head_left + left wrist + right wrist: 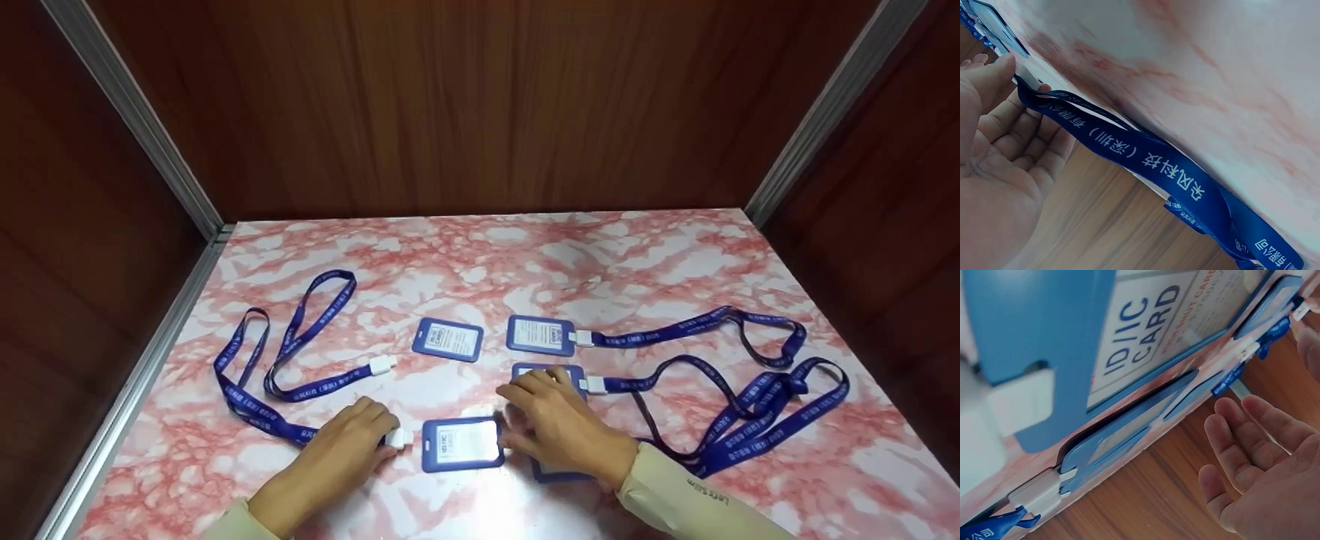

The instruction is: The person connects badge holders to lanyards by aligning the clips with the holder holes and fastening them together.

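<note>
On a red-and-white marbled bench (600, 262), a person's left hand (343, 448) pinches a white clip (401, 438) between thumb and fingers at the near left, the blue lanyard (259, 409) trailing away to the left in a long loop. Directly to the right of the clip, just beside it with a narrow strip of bench between, lies a blue badge holder (462, 445), flat at the near middle. Its long axis runs left to right, roughly in line with the clip, and its slotted end faces the left hand.

The right hand (566, 424) is the nearer of the two, its thumb at the holder's right end; whether it touches cannot be told. In the right wrist view its fingers (1224, 433) are loosely bent and spread apart, pinching nothing.

Beyond, a second unattached holder (448, 339) lies near a loose lanyard's white clip (382, 364), which sits at its left and slightly nearer the person. To the right, a far holder (540, 334) is joined to its own lanyard (667, 334), while the right hand partly covers a middle holder (566, 368) and a near one (556, 475).
</note>
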Action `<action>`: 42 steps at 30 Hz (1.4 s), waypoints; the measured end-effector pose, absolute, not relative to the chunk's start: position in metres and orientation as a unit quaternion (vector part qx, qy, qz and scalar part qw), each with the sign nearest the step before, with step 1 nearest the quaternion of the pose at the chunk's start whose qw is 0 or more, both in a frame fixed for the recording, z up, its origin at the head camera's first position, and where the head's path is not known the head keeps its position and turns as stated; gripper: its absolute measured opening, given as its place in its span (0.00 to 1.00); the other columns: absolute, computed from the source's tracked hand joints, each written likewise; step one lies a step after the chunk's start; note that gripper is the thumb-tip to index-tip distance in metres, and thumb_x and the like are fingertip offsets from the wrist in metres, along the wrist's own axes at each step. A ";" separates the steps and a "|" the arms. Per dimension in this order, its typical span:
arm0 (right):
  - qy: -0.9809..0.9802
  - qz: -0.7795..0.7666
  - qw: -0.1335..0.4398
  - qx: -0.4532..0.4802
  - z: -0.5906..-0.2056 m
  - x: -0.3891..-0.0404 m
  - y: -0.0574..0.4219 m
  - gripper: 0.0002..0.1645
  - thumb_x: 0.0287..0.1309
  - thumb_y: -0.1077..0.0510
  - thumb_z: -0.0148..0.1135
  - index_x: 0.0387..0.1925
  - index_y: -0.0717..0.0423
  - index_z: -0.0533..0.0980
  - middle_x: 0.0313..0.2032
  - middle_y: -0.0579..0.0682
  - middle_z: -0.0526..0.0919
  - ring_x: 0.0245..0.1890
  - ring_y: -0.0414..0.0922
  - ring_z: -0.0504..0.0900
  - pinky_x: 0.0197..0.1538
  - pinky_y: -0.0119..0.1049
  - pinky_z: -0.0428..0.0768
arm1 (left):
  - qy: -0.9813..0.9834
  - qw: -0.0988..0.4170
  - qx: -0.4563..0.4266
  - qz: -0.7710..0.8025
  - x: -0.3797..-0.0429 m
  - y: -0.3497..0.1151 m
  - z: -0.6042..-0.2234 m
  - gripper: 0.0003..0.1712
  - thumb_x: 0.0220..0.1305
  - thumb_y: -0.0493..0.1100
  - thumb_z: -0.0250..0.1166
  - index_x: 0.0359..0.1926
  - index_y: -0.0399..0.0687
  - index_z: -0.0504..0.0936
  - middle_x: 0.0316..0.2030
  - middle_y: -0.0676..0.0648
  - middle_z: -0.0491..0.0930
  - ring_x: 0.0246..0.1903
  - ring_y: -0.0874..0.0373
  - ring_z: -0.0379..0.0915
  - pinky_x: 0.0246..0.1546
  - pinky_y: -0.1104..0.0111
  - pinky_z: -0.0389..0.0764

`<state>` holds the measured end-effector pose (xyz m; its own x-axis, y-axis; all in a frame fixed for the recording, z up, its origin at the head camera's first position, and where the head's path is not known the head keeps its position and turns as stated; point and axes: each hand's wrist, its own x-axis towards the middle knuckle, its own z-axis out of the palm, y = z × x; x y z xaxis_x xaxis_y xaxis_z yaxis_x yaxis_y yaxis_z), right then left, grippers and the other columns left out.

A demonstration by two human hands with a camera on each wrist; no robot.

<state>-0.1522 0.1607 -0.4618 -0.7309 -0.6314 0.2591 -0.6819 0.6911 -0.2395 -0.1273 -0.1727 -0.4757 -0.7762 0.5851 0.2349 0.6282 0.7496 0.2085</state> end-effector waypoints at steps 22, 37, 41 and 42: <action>-0.907 0.133 0.069 0.393 -0.472 -0.149 0.139 0.46 0.45 0.30 0.78 0.59 0.55 0.79 0.49 0.47 0.82 0.49 0.45 0.78 0.56 0.47 0.69 | -0.922 0.088 -0.349 -0.143 -0.122 -0.172 -0.477 0.13 0.57 0.43 0.76 0.40 0.50 0.82 0.36 0.56 0.75 0.39 0.59 0.70 0.45 0.61 0.76; -0.910 0.121 0.043 0.393 -0.472 -0.149 0.127 0.45 0.44 0.29 0.77 0.55 0.54 0.81 0.47 0.46 0.83 0.47 0.45 0.77 0.53 0.45 0.70 | -0.925 0.079 -0.343 -0.142 -0.123 -0.173 -0.479 0.13 0.57 0.43 0.76 0.40 0.50 0.82 0.36 0.56 0.75 0.40 0.59 0.70 0.45 0.61 0.76; -0.910 0.117 0.039 0.396 -0.474 -0.149 0.126 0.42 0.45 0.29 0.78 0.53 0.53 0.81 0.44 0.45 0.82 0.44 0.44 0.76 0.51 0.43 0.70 | -0.925 0.076 -0.344 -0.140 -0.123 -0.173 -0.478 0.12 0.57 0.43 0.76 0.40 0.50 0.82 0.36 0.56 0.75 0.40 0.59 0.70 0.45 0.61 0.76; -0.910 0.116 0.037 0.396 -0.474 -0.149 0.126 0.41 0.45 0.30 0.78 0.52 0.53 0.81 0.44 0.45 0.82 0.43 0.44 0.76 0.51 0.43 0.70 | -0.926 0.075 -0.344 -0.139 -0.123 -0.173 -0.478 0.12 0.57 0.43 0.76 0.40 0.50 0.82 0.36 0.56 0.76 0.40 0.59 0.70 0.45 0.61 0.76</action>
<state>-0.1488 0.1257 -0.4739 -0.6832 -0.7129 0.1586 -0.7299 0.6591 -0.1814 -0.1231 -0.1731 -0.4782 -0.7525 0.6153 0.2349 0.6571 0.7251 0.2061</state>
